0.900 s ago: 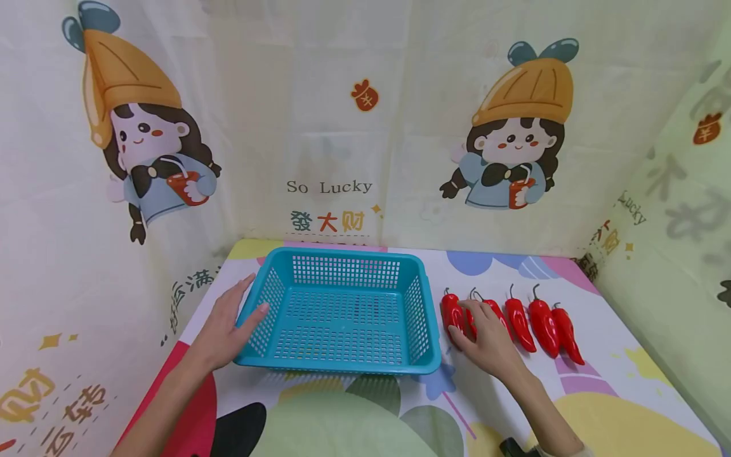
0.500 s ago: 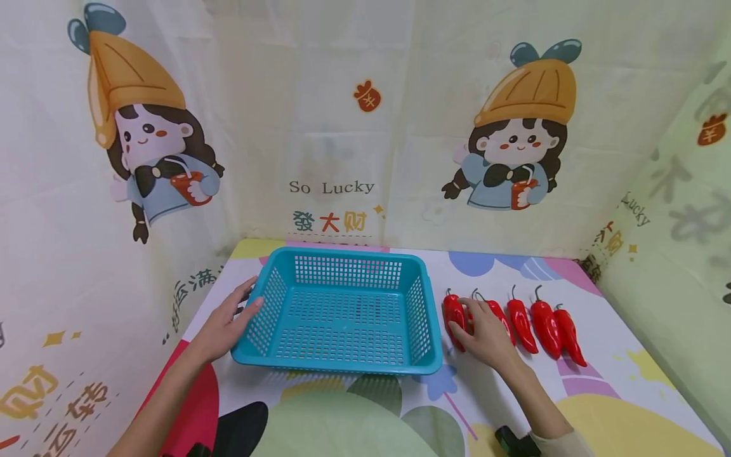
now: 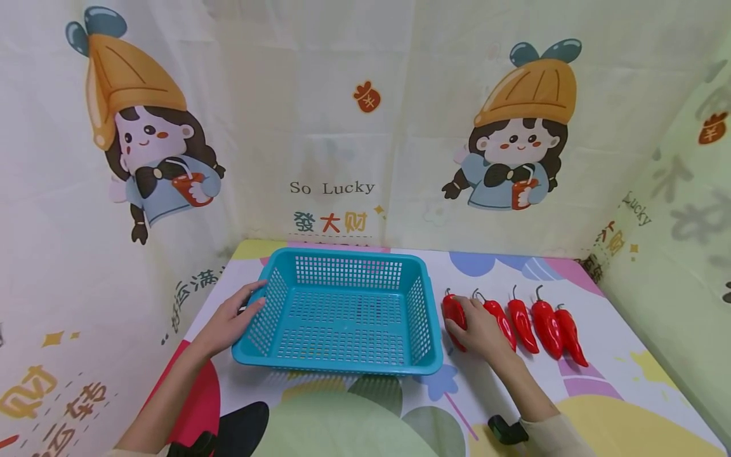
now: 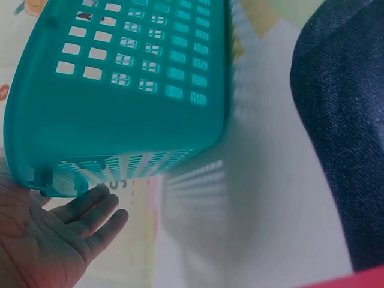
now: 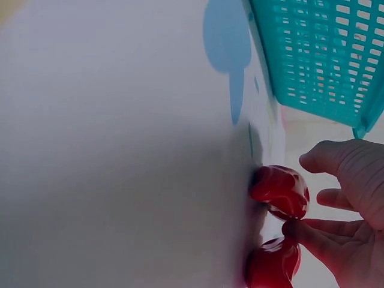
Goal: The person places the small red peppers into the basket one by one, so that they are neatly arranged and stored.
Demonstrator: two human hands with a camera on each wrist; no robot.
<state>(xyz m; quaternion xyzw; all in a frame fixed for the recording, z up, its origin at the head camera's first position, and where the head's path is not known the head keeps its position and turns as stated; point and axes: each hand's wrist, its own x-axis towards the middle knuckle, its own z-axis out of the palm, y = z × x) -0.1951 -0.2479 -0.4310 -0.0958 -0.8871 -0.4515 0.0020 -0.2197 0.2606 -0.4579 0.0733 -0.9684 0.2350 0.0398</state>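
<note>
A turquoise plastic basket [image 3: 342, 324] with perforated walls stands on the table; no contents show in it. My left hand [image 3: 228, 324] is at its left rim, thumb at the edge. In the left wrist view, the left hand's fingers [image 4: 90, 219] are fairly straight below the rim. Several red chili peppers lie in a row right of the basket. Over the leftmost pepper [image 3: 454, 312] reaches my right hand [image 3: 482, 327], partly covering it. In the right wrist view, a fingertip touches between this pepper [image 5: 285, 192] and its neighbour [image 5: 273, 264], while the thumb stands apart from it.
More peppers, such as one with a curved stem [image 3: 545, 327], lie to the right of my right hand. A patterned cloth [image 3: 365, 406] covers the table. Printed curtains [image 3: 411, 127] enclose it at the back and sides. A dark-clad leg [image 4: 342, 120] shows in the left wrist view.
My left hand has closed in on the basket's left rim. The right hand has shifted slightly left, further over the leftmost pepper. The basket and peppers stay essentially in place.
</note>
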